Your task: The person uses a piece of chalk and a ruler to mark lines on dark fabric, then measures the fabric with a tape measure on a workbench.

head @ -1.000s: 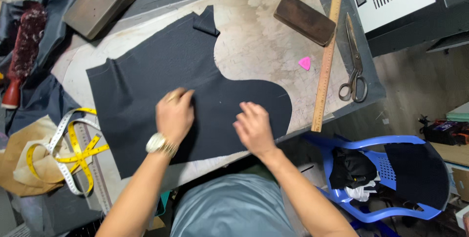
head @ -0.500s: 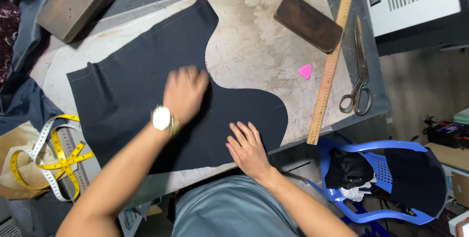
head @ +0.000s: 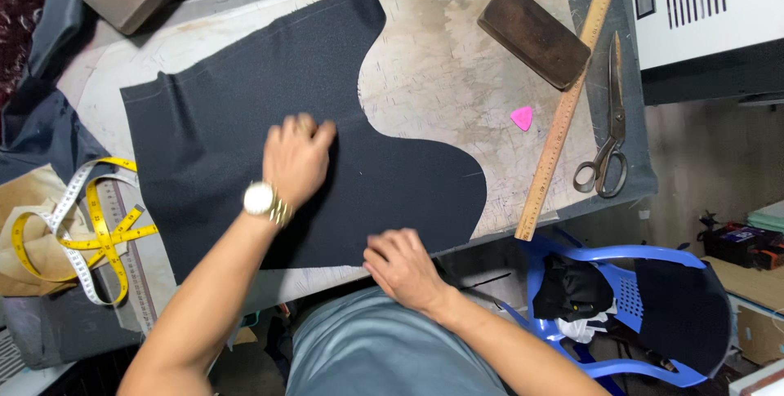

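Note:
A cut piece of dark navy cloth (head: 245,110) with a curved edge lies flat on the worn worktable (head: 457,77). My left hand (head: 296,155), with a gold wristwatch on its wrist, presses palm down on the middle of the cloth. My right hand (head: 404,265) rests at the cloth's near edge by the table's front, with its fingers on the hem; whether it pinches the cloth is unclear.
A pink tailor's chalk (head: 522,117), a long wooden ruler (head: 567,102), metal shears (head: 608,135) and a brown block (head: 535,34) lie to the right. A yellow-and-white tape measure (head: 90,229) lies at the left. A blue plastic chair (head: 621,314) stands beside the table.
My left hand slid away from me across the cloth. My right hand pulled back to the cloth's near edge. The camera view shifted slightly.

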